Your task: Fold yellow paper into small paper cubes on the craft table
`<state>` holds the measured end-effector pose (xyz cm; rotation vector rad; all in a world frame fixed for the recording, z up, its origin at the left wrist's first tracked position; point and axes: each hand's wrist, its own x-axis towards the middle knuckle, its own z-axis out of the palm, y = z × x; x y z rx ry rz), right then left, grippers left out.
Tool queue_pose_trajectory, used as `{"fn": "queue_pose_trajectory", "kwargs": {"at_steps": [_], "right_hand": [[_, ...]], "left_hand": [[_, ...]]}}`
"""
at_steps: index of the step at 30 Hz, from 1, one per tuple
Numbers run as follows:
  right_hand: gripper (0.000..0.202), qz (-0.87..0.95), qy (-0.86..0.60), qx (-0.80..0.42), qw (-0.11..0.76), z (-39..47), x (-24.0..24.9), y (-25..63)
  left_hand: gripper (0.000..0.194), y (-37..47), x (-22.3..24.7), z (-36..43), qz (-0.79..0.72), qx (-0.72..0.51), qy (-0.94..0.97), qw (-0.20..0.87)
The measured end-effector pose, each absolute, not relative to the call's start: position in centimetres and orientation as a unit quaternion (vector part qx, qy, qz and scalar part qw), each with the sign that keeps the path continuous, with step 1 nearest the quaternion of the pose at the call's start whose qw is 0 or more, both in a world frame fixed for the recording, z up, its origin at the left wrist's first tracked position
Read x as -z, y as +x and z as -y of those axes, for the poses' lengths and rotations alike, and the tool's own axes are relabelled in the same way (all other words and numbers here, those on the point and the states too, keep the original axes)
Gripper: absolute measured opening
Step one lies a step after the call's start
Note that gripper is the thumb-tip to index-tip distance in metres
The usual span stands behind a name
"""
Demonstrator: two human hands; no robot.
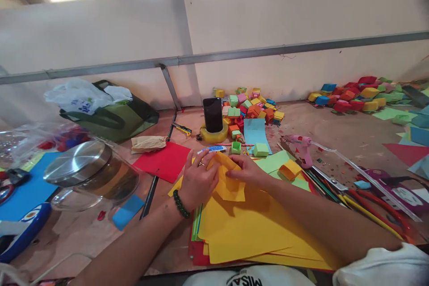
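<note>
Between both hands is a folded piece of yellow paper [231,186], raised over a stack of yellow sheets [254,232]. My left hand [201,181], with a ring and a dark bead bracelet, is closed on the paper's left edge. From the right, my right hand [246,170] pinches its upper right side, fingertips on the folds. Just beyond the hands stand a small open green paper box [236,148] and a pale green one [261,149]. An orange-yellow folded box [290,169] lies on green sheets to the right.
A phone [213,115] stands on a tape roll [214,135]. A lidded glass jug [114,178] and a red sheet [166,161] are on the left. On the right lie a pink glue gun [303,149] and orange-handled scissors [385,210]. Colourful paper boxes [254,111] are heaped behind.
</note>
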<state>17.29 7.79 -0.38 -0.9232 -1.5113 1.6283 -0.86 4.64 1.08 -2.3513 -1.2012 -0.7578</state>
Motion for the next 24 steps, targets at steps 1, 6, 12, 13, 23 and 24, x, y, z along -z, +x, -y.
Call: {"fn": "queue_pose_trajectory", "kwargs": {"at_steps": [1,6,12,13,23,24], "right_hand": [[0.029,0.581,-0.357,-0.637,0.359,-7.9,0.7,17.4],[0.032,0.506,-0.356,-0.706,0.345,-8.4,1.9,17.9],[0.043,0.412,-0.359,-0.765,0.341,-8.0,1.5,18.0],[0.044,0.407,-0.362,-0.766,0.340,-7.9,1.4,17.9],[0.057,0.479,-0.337,-0.749,0.309,-7.6,0.9,17.9],[0.058,0.482,-0.332,-0.752,0.303,-7.4,0.8,17.8]], "left_hand": [[0.017,-0.9,-1.0,-4.7,0.428,0.270,-0.840,0.196],[0.024,-1.5,-0.3,-5.0,0.419,0.264,-0.851,0.176],[0.022,-2.7,0.2,-5.8,0.367,0.270,-0.867,0.203],[0.021,-2.8,0.2,-5.8,0.363,0.279,-0.866,0.202],[0.016,-2.8,1.2,-6.5,0.494,0.479,-0.659,-0.305],[0.019,-2.7,1.2,-6.6,0.496,0.489,-0.618,-0.364]]}}
